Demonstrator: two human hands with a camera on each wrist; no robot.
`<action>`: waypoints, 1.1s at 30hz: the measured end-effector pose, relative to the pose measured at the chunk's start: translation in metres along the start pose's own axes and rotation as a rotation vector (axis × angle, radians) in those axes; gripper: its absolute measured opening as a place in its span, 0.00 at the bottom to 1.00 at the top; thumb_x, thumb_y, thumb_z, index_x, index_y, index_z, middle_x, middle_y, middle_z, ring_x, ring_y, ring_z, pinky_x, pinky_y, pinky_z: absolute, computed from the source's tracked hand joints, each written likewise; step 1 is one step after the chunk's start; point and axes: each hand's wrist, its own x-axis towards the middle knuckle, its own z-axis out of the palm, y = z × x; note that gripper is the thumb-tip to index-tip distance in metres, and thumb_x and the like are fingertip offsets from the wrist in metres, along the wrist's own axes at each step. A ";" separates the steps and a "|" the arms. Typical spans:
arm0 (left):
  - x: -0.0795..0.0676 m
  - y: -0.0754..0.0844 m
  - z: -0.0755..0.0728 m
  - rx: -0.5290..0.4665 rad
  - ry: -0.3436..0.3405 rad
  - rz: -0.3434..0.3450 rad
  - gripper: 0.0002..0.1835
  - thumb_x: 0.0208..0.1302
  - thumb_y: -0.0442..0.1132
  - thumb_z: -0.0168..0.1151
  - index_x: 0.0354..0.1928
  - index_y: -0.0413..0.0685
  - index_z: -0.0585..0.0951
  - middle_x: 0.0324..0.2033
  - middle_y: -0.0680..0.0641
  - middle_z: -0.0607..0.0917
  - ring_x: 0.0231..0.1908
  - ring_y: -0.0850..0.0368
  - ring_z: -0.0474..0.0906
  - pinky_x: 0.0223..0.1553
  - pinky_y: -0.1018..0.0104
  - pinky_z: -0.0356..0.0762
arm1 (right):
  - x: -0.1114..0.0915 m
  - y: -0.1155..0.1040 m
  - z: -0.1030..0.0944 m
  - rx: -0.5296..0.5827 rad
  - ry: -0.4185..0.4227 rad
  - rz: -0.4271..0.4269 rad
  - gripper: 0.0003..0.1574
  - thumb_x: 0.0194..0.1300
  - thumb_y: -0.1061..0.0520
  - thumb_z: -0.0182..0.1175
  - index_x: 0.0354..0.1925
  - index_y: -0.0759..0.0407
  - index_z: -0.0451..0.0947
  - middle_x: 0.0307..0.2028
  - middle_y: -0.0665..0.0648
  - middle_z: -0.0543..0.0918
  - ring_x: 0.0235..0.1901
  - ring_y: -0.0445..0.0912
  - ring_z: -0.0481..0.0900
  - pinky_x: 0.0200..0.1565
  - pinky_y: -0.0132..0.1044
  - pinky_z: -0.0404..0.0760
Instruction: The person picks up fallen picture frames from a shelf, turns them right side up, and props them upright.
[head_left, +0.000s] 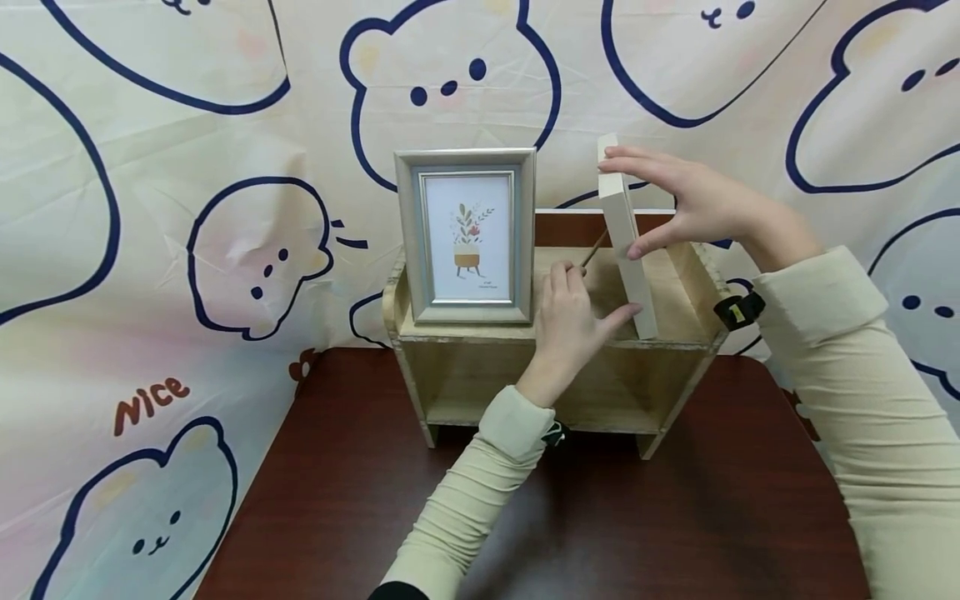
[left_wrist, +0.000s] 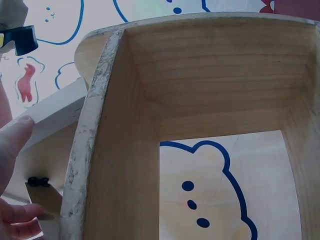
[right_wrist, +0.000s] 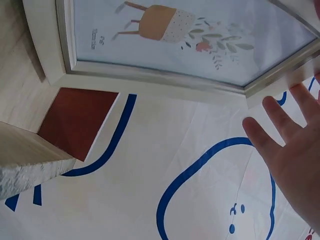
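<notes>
A second picture frame (head_left: 632,279), seen nearly edge-on in the head view, stands tilted on the right of the wooden shelf's top. In the right wrist view its plant print (right_wrist: 165,25) shows. My right hand (head_left: 693,196) holds its upper part, fingers at the top edge and thumb lower on the side. From its back sticks out a thin brown support leg (head_left: 595,247). My left hand (head_left: 566,317) has its fingers at that leg and its thumb on the frame's lower edge. A silver-grey picture frame (head_left: 408,242) with a potted-plant print stands upright at the left.
Both frames stand on the small wooden shelf (head_left: 682,346), whose lower compartment (left_wrist: 225,85) opens to the front. It stands on a dark brown table (head_left: 315,500). Behind hangs a pale cloth (head_left: 292,142) printed with blue-outlined animals.
</notes>
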 end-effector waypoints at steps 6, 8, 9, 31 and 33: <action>0.002 -0.003 0.000 -0.020 -0.045 0.008 0.44 0.43 0.70 0.62 0.47 0.35 0.74 0.45 0.43 0.72 0.42 0.52 0.70 0.42 0.67 0.71 | 0.001 0.000 0.002 -0.057 0.024 0.015 0.58 0.40 0.56 0.75 0.67 0.59 0.57 0.68 0.63 0.55 0.68 0.57 0.47 0.63 0.60 0.49; 0.003 -0.005 0.000 -0.023 -0.053 0.017 0.44 0.44 0.69 0.62 0.48 0.34 0.74 0.46 0.42 0.72 0.43 0.51 0.70 0.43 0.66 0.71 | 0.002 0.000 0.003 -0.076 0.034 0.017 0.58 0.40 0.55 0.75 0.67 0.59 0.58 0.67 0.64 0.56 0.68 0.58 0.47 0.63 0.60 0.49; 0.004 -0.006 -0.001 -0.027 -0.057 0.020 0.45 0.44 0.69 0.63 0.49 0.33 0.74 0.46 0.42 0.73 0.43 0.50 0.70 0.44 0.66 0.71 | 0.002 0.000 0.003 -0.087 0.040 0.017 0.58 0.40 0.55 0.75 0.66 0.60 0.58 0.67 0.64 0.56 0.68 0.58 0.48 0.63 0.60 0.49; -0.002 0.008 0.010 -0.333 0.044 0.153 0.26 0.53 0.47 0.67 0.48 0.36 0.72 0.26 0.48 0.80 0.24 0.61 0.74 0.22 0.74 0.69 | 0.003 0.007 0.007 -0.084 0.125 0.034 0.58 0.40 0.55 0.75 0.67 0.61 0.58 0.67 0.65 0.56 0.67 0.58 0.48 0.64 0.57 0.47; -0.003 0.011 0.011 -0.318 0.054 0.160 0.22 0.54 0.44 0.66 0.45 0.37 0.72 0.21 0.50 0.78 0.19 0.63 0.71 0.18 0.75 0.65 | 0.002 0.011 0.007 -0.022 0.124 0.027 0.57 0.42 0.57 0.74 0.67 0.60 0.57 0.67 0.64 0.54 0.68 0.55 0.46 0.64 0.57 0.46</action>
